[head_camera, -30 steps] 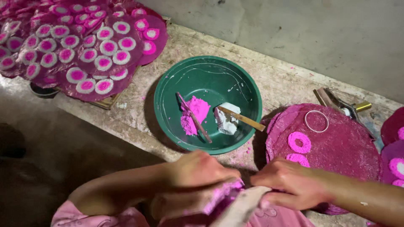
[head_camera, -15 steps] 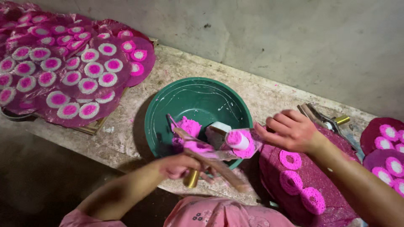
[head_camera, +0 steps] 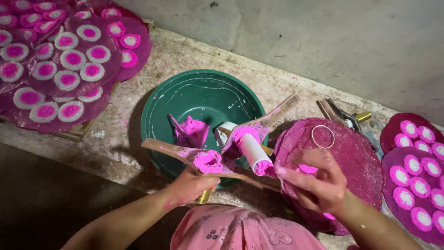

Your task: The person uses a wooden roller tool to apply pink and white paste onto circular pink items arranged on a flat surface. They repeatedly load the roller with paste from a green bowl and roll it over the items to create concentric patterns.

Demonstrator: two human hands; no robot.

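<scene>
One view only, from the head camera, looking down on a stained stone ledge (head_camera: 152, 153) against a grey wall.

Left hand (head_camera: 192, 185): fingers curled shut around the lower part of a long curved wooden paddle (head_camera: 171, 150) smeared with pink paste; a brass-coloured piece shows just under the fist. The paddle is held roughly level above the near rim of the bowl, apparently so that its load stays on it: a round lump of bright pink paste (head_camera: 208, 161) sits on the blade.

Right hand (head_camera: 319, 185): fingers partly extended and loosely spread, fingertips pink. They reach toward the pink-tipped end of a white cylindrical roll (head_camera: 253, 150), which leans between the two wooden pieces. Whether the fingertips actually touch it cannot be told.

Second wooden paddle (head_camera: 270, 118): tilted, running up to the right from the roll and crossing the bowl's rim.

Round dark green bowl (head_camera: 203, 92): stands on the ledge directly ahead of the person, within reach of both hands. It holds a heap of pink paste (head_camera: 192, 132) and white smears.

Round magenta disc (head_camera: 356, 157): lies under the right hand, bearing a thin metal ring (head_camera: 322, 136).

Further magenta discs (head_camera: 60, 69), upper left, overlapping and covered with pink-and-white round pieces; more of the same (head_camera: 416, 171) at far right.

Metal tool with a brass end (head_camera: 344, 115): rests beyond the disc near the wall.
</scene>
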